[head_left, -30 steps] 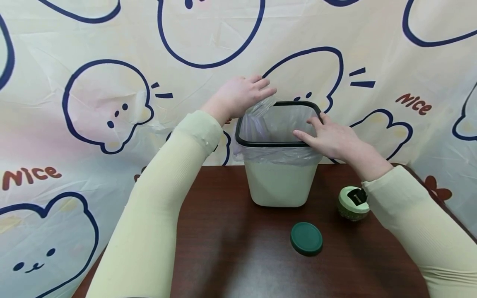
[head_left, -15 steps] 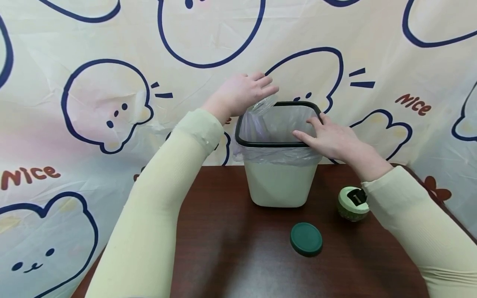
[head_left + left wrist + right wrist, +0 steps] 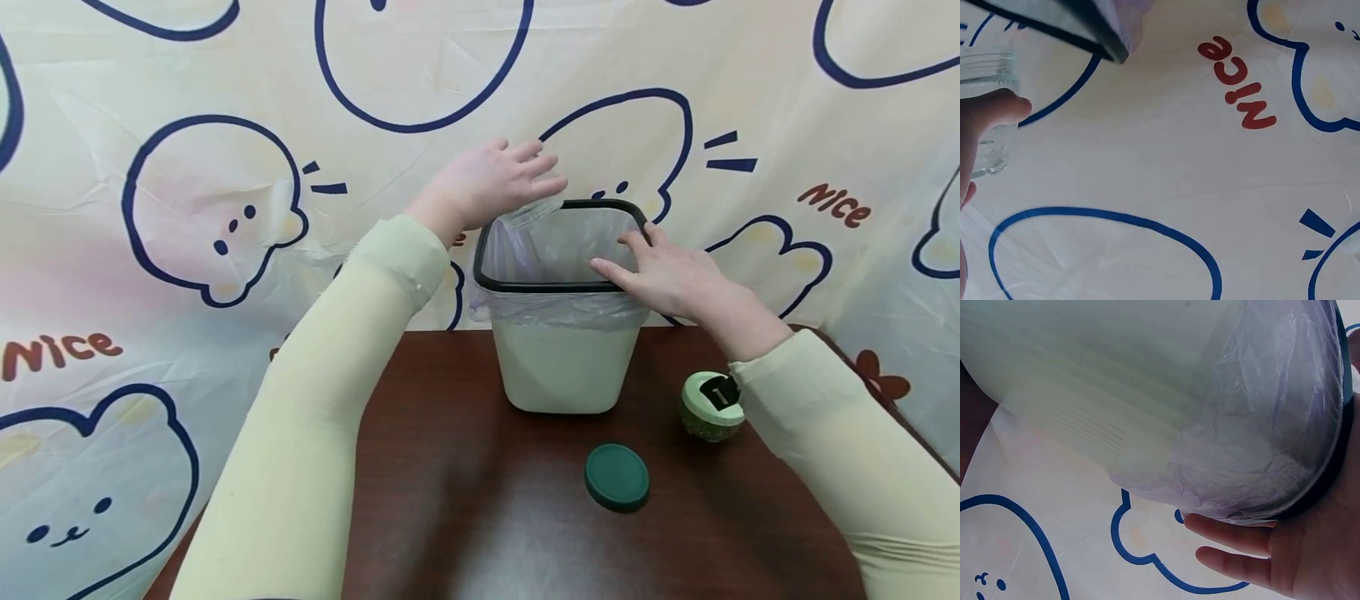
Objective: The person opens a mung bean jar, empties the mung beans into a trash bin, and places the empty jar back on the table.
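Note:
My left hand [image 3: 491, 185] holds a clear glass jar [image 3: 991, 150] above the left side of a pale green trash bin [image 3: 566, 367]. The hand hides most of the jar in the head view; a strip of glass [image 3: 534, 211] shows below the fingers. Its ridged neck is visible in the left wrist view. A thin translucent bag [image 3: 1254, 425] lines the bin and folds out over the black rim [image 3: 551, 287]. At the bin's right corner my right hand [image 3: 675, 279] holds the rim, thumb and index finger over the opening, other fingers [image 3: 1235, 565] outside.
A dark green round lid [image 3: 617, 477] lies on the brown table [image 3: 450, 517] before the bin. Near my right sleeve stands a small green container [image 3: 705, 412] with a pale lid and a black piece on it. A cartoon-printed cloth [image 3: 420, 67] hangs behind.
My left hand has shifted slightly right and up, tipping further with the jar. My right hand keeps its place on the rim, and the bin stands where it was.

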A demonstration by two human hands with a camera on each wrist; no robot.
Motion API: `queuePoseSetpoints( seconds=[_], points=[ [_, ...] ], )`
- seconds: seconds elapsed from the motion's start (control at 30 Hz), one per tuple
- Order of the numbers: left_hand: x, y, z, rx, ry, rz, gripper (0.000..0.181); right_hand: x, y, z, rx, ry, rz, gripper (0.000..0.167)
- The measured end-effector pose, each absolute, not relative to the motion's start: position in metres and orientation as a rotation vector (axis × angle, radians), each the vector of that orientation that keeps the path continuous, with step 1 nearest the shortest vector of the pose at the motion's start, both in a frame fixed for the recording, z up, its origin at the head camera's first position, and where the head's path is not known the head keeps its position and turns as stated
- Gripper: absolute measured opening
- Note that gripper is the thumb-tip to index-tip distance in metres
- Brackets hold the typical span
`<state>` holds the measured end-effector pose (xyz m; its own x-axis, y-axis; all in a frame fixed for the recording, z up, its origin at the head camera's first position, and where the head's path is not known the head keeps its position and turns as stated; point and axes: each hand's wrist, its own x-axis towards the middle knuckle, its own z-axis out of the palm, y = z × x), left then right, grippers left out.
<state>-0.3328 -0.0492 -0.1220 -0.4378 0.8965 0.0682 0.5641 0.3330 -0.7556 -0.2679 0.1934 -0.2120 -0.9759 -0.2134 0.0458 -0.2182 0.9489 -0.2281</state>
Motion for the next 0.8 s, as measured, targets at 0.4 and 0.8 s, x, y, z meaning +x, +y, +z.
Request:
queuePoseSetpoints(
  seconds=[0.4, 0.8],
  points=[
    [-0.332, -0.049, -0.118, -1.254, -2.088, 0.931, 0.067, -0.268, 0.194, -0.209, 0.349, -3.084, 0.357, 0.098],
    [-0.334, -0.051, -0.125, -1.281, -2.097, 0.965, 0.07, -0.268, 0.194, -0.21, 0.35, -3.095, 0.361, 0.098]
  ],
)
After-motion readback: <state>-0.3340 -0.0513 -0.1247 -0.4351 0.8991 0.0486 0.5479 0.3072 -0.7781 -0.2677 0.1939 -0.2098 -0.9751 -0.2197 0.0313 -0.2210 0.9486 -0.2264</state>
